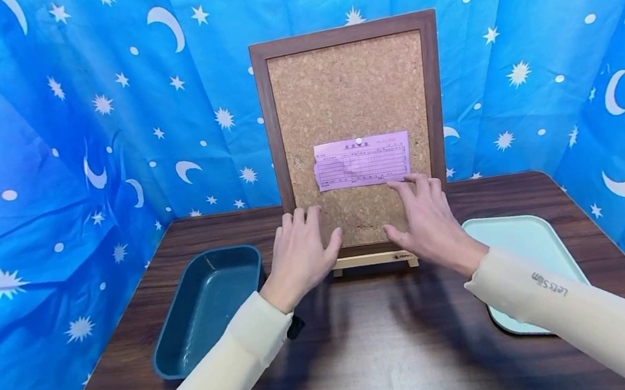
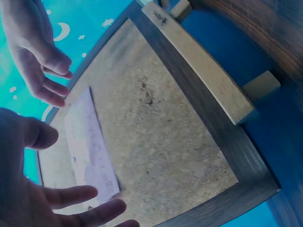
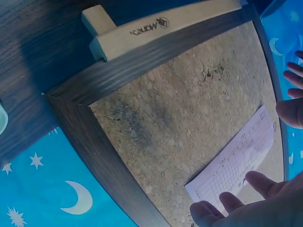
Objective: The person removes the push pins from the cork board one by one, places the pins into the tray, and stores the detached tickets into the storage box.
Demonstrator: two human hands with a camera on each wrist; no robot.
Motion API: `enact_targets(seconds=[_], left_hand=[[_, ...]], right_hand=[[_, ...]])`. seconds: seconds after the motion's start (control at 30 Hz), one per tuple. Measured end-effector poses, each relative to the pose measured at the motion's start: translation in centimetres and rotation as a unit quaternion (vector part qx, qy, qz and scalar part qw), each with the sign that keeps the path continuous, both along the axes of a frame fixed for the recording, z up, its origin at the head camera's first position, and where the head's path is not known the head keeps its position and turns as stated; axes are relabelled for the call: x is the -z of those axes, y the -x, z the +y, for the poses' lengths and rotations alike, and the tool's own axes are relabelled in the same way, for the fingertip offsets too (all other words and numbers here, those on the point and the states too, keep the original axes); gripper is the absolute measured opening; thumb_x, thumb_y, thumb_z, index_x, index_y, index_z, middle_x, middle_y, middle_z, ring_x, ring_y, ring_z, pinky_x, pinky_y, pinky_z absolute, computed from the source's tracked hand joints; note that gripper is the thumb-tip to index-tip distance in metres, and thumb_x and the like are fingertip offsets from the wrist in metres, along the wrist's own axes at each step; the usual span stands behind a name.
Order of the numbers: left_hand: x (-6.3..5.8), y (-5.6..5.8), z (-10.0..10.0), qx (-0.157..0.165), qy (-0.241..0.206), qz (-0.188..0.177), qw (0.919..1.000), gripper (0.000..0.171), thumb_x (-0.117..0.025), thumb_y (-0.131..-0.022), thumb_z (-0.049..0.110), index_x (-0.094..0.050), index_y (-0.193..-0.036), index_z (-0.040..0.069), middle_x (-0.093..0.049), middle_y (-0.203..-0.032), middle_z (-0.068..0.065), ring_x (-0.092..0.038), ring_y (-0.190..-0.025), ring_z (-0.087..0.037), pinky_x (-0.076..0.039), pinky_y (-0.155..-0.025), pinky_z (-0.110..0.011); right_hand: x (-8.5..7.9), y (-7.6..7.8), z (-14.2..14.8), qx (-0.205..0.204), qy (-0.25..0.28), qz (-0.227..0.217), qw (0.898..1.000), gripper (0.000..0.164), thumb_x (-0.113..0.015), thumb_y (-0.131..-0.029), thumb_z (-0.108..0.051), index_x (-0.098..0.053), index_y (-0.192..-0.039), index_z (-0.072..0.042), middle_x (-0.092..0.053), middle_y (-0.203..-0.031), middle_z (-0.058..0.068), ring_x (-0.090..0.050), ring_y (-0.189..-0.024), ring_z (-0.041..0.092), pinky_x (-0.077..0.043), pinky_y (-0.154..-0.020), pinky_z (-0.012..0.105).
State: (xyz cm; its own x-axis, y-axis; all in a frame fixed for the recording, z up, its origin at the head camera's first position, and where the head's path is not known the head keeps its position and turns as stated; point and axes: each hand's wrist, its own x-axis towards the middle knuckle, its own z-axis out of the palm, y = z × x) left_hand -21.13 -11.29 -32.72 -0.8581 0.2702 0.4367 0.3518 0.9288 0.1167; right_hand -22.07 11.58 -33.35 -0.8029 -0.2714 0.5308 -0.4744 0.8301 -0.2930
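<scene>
Your left hand [image 1: 300,252] and right hand [image 1: 428,223] are empty, fingers relaxed; the purple receipt form [image 1: 363,164] looks light, tearable: pinch its lower edge [image 1: 355,183].

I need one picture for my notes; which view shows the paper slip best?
The head view: the paper slip appears nearly face-on and almost entirely uncovered. Both wrist views show it tilted and foreshortened, partly covered by fingers.

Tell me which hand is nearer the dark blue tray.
Left. The left hand is just right of the dark blue tray; the right hand is well to its right.
</scene>
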Motion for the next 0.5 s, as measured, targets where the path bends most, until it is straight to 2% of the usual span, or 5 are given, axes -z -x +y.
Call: enact_targets(seconds=[0.27,0.5], left_hand=[[-0.9,2.2,0.1,-0.014,-0.068,-0.009,0.9975,0.044,-0.053,-0.092,0.037,-0.056,-0.119,0.002,-0.057,-0.107,-0.013,-0.048,-0.090,-0.027,-0.042,-0.074,-0.038],[-1.7,4.0,-0.3,-0.032,-0.120,-0.026,0.9919,0.045,-0.056,-0.093,0.033,-0.053,-0.123,0.000,-0.057,-0.104,-0.013,-0.048,-0.093,-0.027,-0.042,-0.075,-0.038]], right_hand=[[-0.9,1.4,0.0,-0.008,0.031,0.011,0.999,0.054,-0.071,-0.078,-0.013,-0.049,-0.126,0.001,-0.039,-0.124,0.026,-0.034,-0.111,0.042,-0.033,-0.089,0.050],[-2.1,3.2,-0.7,-0.050,0.071,0.043,0.995,0.038,-0.066,-0.082,-0.004,-0.055,-0.118,0.000,-0.047,-0.110,0.017,-0.040,-0.099,0.032,-0.037,-0.079,0.042]])
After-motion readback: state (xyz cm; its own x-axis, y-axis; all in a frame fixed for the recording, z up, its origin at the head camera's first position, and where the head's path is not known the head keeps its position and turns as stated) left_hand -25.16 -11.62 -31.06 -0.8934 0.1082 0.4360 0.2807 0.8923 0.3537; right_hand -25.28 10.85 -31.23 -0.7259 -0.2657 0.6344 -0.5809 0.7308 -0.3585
